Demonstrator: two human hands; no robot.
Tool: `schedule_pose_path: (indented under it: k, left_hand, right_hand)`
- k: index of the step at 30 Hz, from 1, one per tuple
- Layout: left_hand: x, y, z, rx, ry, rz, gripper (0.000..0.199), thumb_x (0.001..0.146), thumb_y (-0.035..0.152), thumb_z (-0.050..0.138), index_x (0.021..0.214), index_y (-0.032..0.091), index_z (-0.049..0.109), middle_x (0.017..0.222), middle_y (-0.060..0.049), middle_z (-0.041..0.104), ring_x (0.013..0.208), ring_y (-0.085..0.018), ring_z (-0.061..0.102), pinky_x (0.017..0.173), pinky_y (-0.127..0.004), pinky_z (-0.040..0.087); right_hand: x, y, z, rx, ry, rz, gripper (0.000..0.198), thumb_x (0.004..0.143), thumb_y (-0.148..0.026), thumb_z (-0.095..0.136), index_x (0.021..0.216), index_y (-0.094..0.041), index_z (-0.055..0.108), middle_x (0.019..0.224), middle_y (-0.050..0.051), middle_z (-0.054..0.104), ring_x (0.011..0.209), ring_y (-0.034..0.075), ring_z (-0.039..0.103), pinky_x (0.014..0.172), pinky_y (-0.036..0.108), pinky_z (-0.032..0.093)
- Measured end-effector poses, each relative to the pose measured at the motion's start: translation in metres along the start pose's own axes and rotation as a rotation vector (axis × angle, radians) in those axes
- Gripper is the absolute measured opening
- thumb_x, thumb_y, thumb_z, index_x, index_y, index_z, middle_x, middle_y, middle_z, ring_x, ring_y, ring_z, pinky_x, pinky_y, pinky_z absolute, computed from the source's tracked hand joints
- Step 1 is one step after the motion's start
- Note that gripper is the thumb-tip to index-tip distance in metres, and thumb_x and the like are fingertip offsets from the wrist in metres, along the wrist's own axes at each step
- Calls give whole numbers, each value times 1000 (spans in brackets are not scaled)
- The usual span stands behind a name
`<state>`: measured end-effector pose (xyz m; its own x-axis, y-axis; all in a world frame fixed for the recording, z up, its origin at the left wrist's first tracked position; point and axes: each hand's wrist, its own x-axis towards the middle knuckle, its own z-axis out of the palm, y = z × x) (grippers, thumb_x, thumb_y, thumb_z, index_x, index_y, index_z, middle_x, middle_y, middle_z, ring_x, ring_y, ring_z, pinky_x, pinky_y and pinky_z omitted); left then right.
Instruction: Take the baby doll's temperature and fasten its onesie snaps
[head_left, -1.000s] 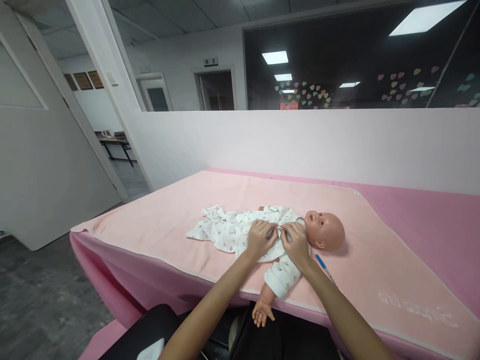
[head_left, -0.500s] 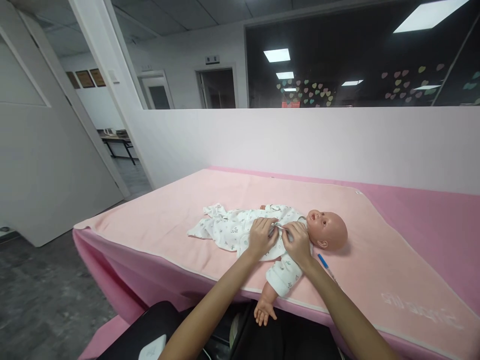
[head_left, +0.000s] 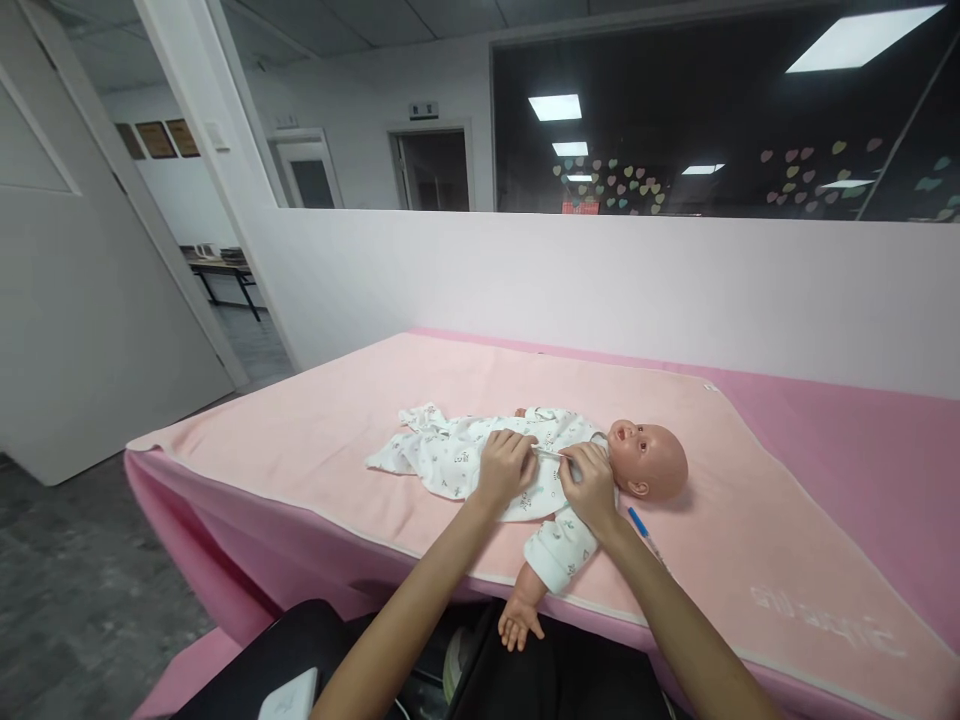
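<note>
A baby doll [head_left: 651, 462] in a white printed garment [head_left: 457, 460] lies on its back, head to the right. Over its chest, my left hand [head_left: 508, 466] pinches one end of a thin white strip [head_left: 549, 453]. The other end sits between the closed fingers of my right hand [head_left: 589, 484], near the doll's neck. Whether the strip is a tie of the garment or a separate thing, I cannot tell. One doll arm [head_left: 529, 590] hangs past the near table edge, below my hands. A slim blue-capped stick [head_left: 640, 525] lies beside my right forearm.
Under the doll, a light pink blanket [head_left: 322, 415] covers the table, over a darker pink cloth [head_left: 885, 430]. A white wall [head_left: 600, 290] with a window stands behind. A white object [head_left: 289, 695] rests at the lower left, on something black.
My hands have moved slightly apart, my left one leftward, and the strip between them now shows longer and straighter. The view has shifted a little.
</note>
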<state>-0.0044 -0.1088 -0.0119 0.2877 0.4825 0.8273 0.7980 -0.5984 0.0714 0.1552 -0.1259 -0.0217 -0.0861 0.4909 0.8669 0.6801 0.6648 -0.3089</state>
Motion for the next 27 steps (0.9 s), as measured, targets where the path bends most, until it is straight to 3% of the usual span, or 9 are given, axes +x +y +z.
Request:
schedule_pose_path:
  k: [3,7,14,27]
  left_hand:
    - [-4,-20,-13,-12,-13,-33,11,76,16,45,72,19,56,70,-3,60,67,-17,50,66,-33,37]
    - [-12,-37,-27,-79,-83,3,11,77,19,46,77,20,57,76,-3,60,72,-17,50,69,-33,38]
    - [-14,-25,-26,-96,-71,61,9,78,18,44,79,19,53,82,-4,59,77,-17,50,71,-34,38]
    - [-16,-22,-22,-109,-39,-32,15,82,15,37,80,19,51,83,-4,58,77,-17,50,71,-34,38]
  right_hand:
    - [0,1,0,-10,-3,2,15,78,-11,45,77,-19,57,72,3,60,74,17,52,69,30,39]
    - [1,0,-1,-20,-3,-15,15,78,-11,45,77,-19,57,72,3,60,74,17,52,69,30,39]
    - [0,0,0,-10,1,-2,14,78,-10,45,76,-19,56,70,3,59,72,17,51,69,30,39]
    - [0,0,0,-6,-6,5,14,78,-11,45,75,-19,56,71,2,60,72,17,51,69,30,39]
